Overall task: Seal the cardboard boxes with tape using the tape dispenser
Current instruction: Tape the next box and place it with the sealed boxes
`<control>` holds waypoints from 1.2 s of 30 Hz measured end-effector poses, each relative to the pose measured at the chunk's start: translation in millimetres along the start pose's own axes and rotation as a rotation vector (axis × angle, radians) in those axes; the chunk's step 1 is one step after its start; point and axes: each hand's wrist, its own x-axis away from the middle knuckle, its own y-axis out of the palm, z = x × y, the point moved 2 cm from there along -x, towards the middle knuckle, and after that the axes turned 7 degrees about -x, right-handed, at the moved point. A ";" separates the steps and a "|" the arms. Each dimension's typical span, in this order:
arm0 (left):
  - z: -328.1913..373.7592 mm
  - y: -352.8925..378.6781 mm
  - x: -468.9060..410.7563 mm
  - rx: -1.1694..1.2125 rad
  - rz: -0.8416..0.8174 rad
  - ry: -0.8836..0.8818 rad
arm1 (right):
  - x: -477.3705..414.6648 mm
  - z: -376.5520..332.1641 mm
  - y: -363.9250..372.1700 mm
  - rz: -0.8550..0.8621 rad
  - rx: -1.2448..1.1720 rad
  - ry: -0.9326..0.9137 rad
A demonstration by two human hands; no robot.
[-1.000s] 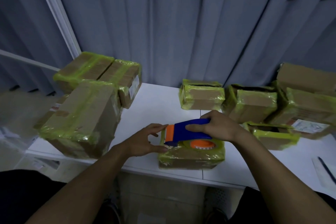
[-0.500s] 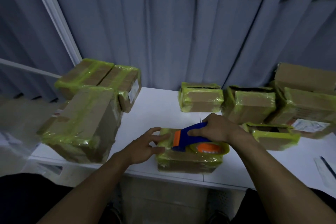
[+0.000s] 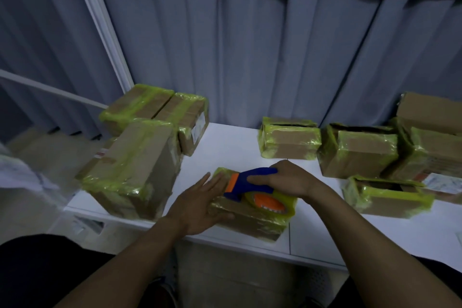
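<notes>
One tape dispenser (image 3: 238, 189), one left hand (image 3: 197, 205) and one right hand (image 3: 290, 177) are seen. Ten cardboard boxes (image 3: 132, 170) are counted on one table (image 3: 225, 147): four at left, one mostly hidden, one central, five at right.

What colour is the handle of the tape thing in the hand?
Dark blue. The plastic tape dispenser has a blue handle and an orange front piece, seen in the head view.

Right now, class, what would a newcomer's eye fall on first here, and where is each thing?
The blue and orange plastic tape dispenser stands out, held by the right-hand grip on a small yellow-taped cardboard box at the white table's front edge. The left-hand grip lies flat against that box. More yellow-taped boxes crowd both sides.
</notes>
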 end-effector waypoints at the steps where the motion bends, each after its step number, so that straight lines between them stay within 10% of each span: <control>1: 2.2 2.3 0.0 -0.032 -0.003 -0.002 | 0.9 2.0 1.5 0.028 -0.016 -0.015; 24: 1.8 -11.2 0.1 -0.341 -0.122 -0.011 | 20.5 20.5 -22.7 0.108 0.067 0.059; 36: 4.5 -10.6 -4.5 -0.131 -0.108 0.123 | 12.3 7.6 10.7 0.105 -0.018 0.041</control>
